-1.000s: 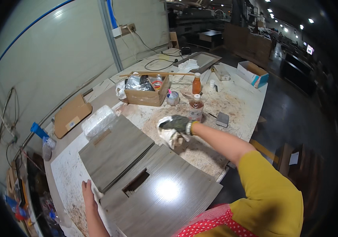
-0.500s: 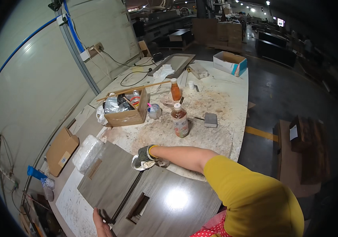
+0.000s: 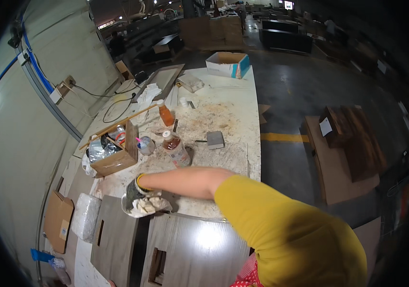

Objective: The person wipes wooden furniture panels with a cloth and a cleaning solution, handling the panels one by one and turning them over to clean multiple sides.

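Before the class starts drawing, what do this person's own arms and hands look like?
The right hand wears a dark grey glove with a yellow cuff edge; the forearm is bare below a plain yellow sleeve. The left hand is too cut off to describe.

Near on the surface [image 3: 235, 160], a left panel [image 3: 113, 239] lies beside a right panel [image 3: 192, 258]; farther, a bottle [image 3: 177, 154] stands between a cardboard box [image 3: 116, 164], left, and a block [image 3: 215, 140], right.

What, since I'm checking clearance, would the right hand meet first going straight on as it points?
Probably the left grey panel, beside the right hand and white cloth; depth is unclear, so they may be touching.
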The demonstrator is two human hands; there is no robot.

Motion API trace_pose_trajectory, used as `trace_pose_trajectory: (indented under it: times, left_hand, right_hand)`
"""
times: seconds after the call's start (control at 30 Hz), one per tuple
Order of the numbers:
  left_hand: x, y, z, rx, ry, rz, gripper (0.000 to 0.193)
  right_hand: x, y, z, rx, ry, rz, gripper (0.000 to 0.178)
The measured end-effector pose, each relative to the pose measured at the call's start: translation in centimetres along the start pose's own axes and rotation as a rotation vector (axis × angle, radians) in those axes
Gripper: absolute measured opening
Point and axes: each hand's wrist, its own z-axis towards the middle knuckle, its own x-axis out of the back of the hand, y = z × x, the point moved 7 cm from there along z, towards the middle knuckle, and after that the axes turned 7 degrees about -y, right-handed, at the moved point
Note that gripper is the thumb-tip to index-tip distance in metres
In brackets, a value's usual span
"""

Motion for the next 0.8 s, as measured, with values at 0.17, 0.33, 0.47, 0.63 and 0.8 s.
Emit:
trace_pose_trajectory:
  times: [0.17,0.33,0.47,0.63,0.8]
  left_hand:
    - [-7.0,0.5,-9.5,-0.130,-0.312,-0.076,0.054]
    - [-7.3,-2.2,-15.0,-0.077,-0.062,-0.212,0.045]
    - [-6.1,-5.7,-19.3,-0.068,-0.062,-0.216,0.042]
    - [-4.7,-7.9,-21.6,-0.067,-0.023,-0.237,0.040]
    - [-4.6,-8.6,-22.0,-0.050,-0.075,-0.232,0.039]
  right_hand:
    - [1.3,5.0,-11.8,0.316,0.103,0.035,0.044]
    - [-1.8,3.6,-22.8,0.540,0.193,-0.329,0.027]
    - [-9.0,11.6,-23.6,-0.044,-0.127,0.557,0.030]
    - [-3.1,9.2,-26.4,-0.019,0.242,-0.009,0.028]
    - [-13.4,-14.3,-22.7,0.802,0.191,-0.001,0.026]
